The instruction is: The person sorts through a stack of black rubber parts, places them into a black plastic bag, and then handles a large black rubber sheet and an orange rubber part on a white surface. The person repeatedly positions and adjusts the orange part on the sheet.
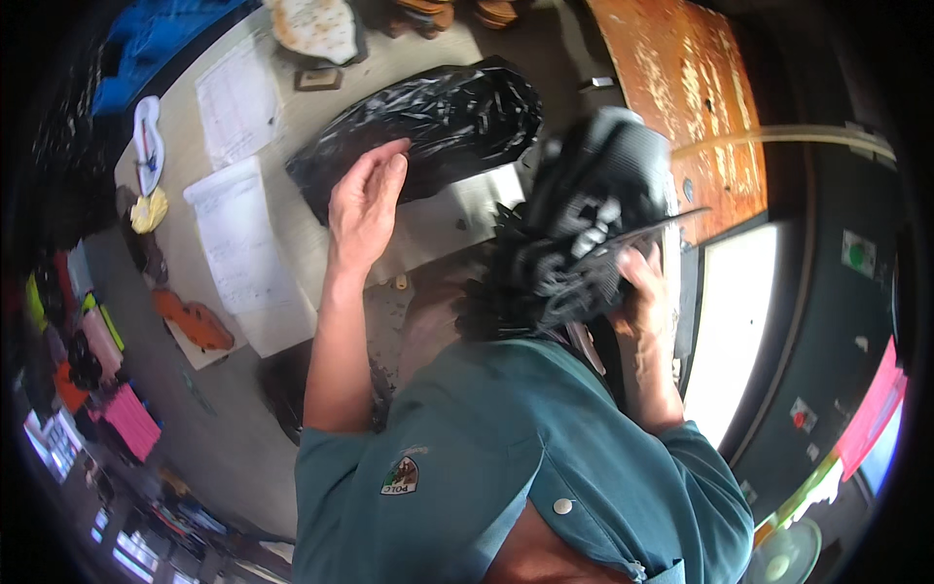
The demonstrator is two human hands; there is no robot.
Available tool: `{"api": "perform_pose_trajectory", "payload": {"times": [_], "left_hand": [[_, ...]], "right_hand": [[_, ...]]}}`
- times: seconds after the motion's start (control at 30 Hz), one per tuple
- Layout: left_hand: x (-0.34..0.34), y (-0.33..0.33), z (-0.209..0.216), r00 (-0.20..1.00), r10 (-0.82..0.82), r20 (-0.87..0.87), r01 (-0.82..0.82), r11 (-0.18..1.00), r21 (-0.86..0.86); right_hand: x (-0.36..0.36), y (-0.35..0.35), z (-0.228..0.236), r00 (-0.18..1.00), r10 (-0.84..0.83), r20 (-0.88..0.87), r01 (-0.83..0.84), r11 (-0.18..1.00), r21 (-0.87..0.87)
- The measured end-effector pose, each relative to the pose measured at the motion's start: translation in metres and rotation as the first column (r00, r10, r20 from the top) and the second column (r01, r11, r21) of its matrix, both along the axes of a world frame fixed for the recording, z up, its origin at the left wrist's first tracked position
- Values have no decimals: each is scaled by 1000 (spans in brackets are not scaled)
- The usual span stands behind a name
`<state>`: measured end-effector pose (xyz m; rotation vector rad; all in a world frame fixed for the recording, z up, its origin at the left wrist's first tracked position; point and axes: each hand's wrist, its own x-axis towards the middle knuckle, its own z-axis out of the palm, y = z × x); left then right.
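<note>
Here, the right hand (642, 297) grips a blurred black bundle (574, 234); the left hand (366, 209), loosely uncurled, overlies a plastic bag (448, 122).

The person wears a teal shirt (457, 438) with short sleeves (329, 477), a round white button (562, 506) and a chest emblem (400, 476).

There are two grips (365, 209) (644, 297), one tabletop black bag (438, 117), one yellow bundle (149, 210).

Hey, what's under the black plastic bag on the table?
The pale tabletop shows around the black plastic bag; anything directly beneath is covered, so I can't tell.
</note>
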<state>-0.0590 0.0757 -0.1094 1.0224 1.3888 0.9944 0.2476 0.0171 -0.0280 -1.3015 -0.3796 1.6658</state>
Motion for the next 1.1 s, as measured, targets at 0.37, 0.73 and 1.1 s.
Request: {"api": "perform_pose_trajectory", "payload": {"times": [0.37,0.73,1.1], "left_hand": [[57,-31,91,933,-124,-339,313,748,586],[66,-28,106,820,34,-572,414,655,632],[47,-36,138,926,-132,353,-14,924,382]], "right_hand": [[-49,8,12,990,137,17,-138,981,134],[-55,2,24,964,189,188,-234,939,253],[-52,4,14,978,161,134,-189,952,239]]}}
